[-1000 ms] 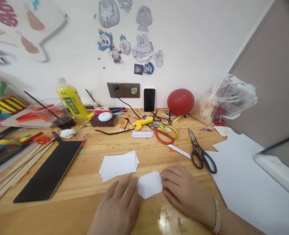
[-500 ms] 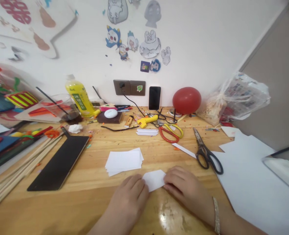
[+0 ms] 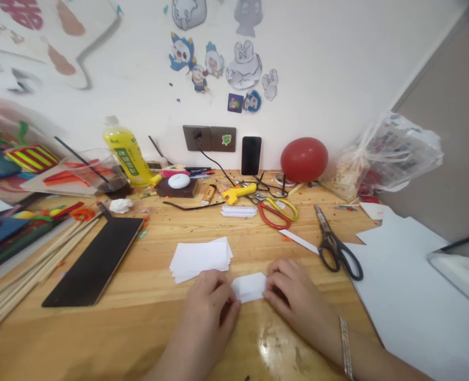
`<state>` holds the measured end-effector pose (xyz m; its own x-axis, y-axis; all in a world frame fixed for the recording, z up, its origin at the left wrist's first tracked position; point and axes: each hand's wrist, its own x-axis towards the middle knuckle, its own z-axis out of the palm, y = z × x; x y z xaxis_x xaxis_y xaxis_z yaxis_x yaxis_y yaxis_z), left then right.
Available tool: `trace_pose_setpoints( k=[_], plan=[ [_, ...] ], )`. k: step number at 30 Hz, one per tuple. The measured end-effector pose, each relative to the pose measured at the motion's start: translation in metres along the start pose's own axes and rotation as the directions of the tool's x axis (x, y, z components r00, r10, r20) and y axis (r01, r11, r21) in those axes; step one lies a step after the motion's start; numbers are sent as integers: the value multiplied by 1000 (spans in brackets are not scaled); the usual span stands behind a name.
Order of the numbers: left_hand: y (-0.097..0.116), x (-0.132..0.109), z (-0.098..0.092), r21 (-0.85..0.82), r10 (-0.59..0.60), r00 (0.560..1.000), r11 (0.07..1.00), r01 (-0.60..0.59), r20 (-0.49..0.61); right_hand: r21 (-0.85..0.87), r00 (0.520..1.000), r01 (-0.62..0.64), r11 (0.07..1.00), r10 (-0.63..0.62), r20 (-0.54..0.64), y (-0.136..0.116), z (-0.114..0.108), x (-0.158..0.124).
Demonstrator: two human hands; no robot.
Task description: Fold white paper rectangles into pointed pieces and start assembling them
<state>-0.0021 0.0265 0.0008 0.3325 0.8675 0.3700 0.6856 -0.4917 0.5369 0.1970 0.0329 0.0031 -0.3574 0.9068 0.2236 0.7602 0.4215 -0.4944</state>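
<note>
While fingertips of the left hand [image 3: 213,304] at 9 o'clock and right hand [image 3: 294,296] at 3 pinch its ends, the small white paper [image 3: 250,287] lies on the table [image 3: 139,328], seemingly part-folded; the paper stack [image 3: 200,257] at its 11 o'clock looks unfolded.

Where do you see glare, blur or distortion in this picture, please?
Head view: glare whitens the wooden table just nearer than the folded paper held between the left hand and right hand; head view: the wall decorations at upper left are smeared, while the black scissors look sharp; head view: the top right corner goes dark.
</note>
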Motion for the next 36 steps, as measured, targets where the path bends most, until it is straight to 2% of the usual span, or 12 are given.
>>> trace_pose_setpoints(
  k=[3,7,13,18,23,26,29,36],
  plan=[
    [0,2,1,50,-32,999,998,32,2,-44,1000,-18,999,17,-11,0,2,0],
    [1,5,0,112,-71,996,992,65,57,-90,999,-27,996,24,-35,2,6,1],
    [6,5,-1,203,-94,992,976,75,88,-148,999,-22,989,17,-36,0,7,3],
    [2,8,-2,195,-112,990,976,93,91,-177,998,-70,982,67,-21,-4,5,3],
    [-6,8,-6,229,-134,985,968,107,105,-99,990,-137,986,139,15,-3,0,5],
    [-9,4,-5,201,-66,991,979,41,120,-55,986,-151,987,154,66,0,-4,6],
    [-11,1,-2,174,-8,992,985,-14,125,-17,984,-151,988,152,90,3,-7,7],
    [-20,-1,-1,116,-31,994,993,19,108,99,990,-85,991,73,123,11,-13,7]
  ],
)
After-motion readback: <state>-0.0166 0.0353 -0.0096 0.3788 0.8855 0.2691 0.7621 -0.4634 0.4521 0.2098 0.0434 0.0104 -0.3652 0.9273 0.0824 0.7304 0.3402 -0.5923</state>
